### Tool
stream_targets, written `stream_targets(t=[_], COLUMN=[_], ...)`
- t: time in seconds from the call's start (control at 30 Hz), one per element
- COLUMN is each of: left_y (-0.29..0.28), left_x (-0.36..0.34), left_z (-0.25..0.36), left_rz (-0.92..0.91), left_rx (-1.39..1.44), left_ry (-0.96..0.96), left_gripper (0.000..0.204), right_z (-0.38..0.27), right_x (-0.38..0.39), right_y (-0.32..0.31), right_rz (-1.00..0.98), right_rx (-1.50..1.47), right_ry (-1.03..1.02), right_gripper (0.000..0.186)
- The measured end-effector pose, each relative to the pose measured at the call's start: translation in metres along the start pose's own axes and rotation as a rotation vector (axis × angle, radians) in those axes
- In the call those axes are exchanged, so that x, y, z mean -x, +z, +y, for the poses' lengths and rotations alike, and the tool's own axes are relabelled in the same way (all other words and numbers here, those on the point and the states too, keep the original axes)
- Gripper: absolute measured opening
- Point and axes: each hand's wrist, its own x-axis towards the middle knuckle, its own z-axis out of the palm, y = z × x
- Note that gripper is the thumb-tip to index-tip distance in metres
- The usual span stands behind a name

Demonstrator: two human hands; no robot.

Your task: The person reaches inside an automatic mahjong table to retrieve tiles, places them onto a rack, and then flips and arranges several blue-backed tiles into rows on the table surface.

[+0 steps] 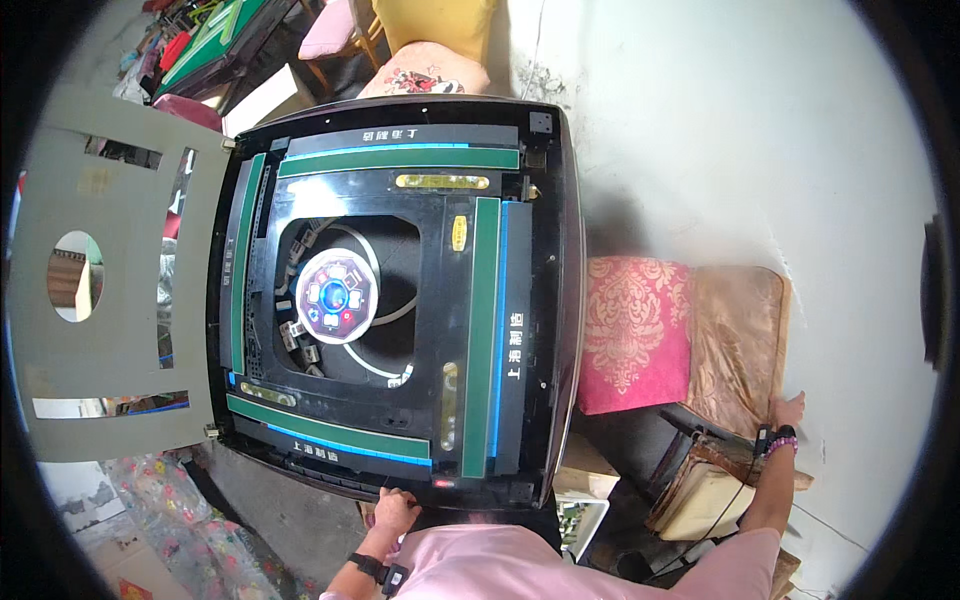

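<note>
A mahjong table (540,300) stands before me with its inner deck exposed: a black frame, green and blue strips along the sides, and a square opening. Inside the opening sits a round white control disc (338,296) with a lit blue centre. Its grey top panel (130,230) is swung out to the left on hinges. My left hand (397,510) is at the table's near edge, fingers curled; what they hold is hidden. My right hand (788,410) reaches far right, beside the corner of a brown cushioned chair (740,350); its fingers are too small to read.
Against the right wall stands a pink patterned cushion (638,335) next to the brown chair. Worn wooden furniture (700,495) lies below my right arm. Behind the table are padded chairs (425,70) and another green-topped table (210,45). Flowered plastic sheeting (185,520) is at lower left.
</note>
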Motion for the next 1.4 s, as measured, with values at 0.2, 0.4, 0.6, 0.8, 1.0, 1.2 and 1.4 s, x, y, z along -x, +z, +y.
stream_targets(t=[0.2,0.4,0.6,0.8,1.0,1.2,1.4], left_y=[0.021,0.021,0.011,0.016,0.017,0.045,0.054], left_x=[-0.010,-0.013,-0.016,-0.020,-0.014,-0.022,-0.011], left_z=[-0.013,-0.023,-0.021,-0.017,-0.001,-0.004,0.016], left_rz=[-0.027,-0.088,-0.078,-0.090,-0.042,0.176,0.377], left_rx=[-0.026,-0.048,0.011,-0.074,-0.046,-0.063,0.035], left_ry=[-0.152,-0.158,-0.169,-0.173,-0.177,-0.154,-0.256], left_gripper=[0.020,0.023,0.024,0.019,0.019,0.019,0.001], right_z=[0.023,0.008,0.105,0.119,-0.043,-0.304,-0.520], right_x=[-0.033,-0.007,0.005,0.038,0.010,0.012,0.084], right_y=[0.049,0.042,0.087,0.061,-0.032,-0.131,-0.151], right_rz=[-0.412,-0.491,-0.509,-0.418,-0.022,0.181,0.148], right_rx=[-0.356,-0.535,-0.357,-0.195,-0.299,-0.446,-0.504], right_ry=[-0.208,-0.301,-0.183,-0.095,-0.644,-1.084,-1.430], right_gripper=[0.053,0.038,0.046,0.050,0.061,0.062,0.061])
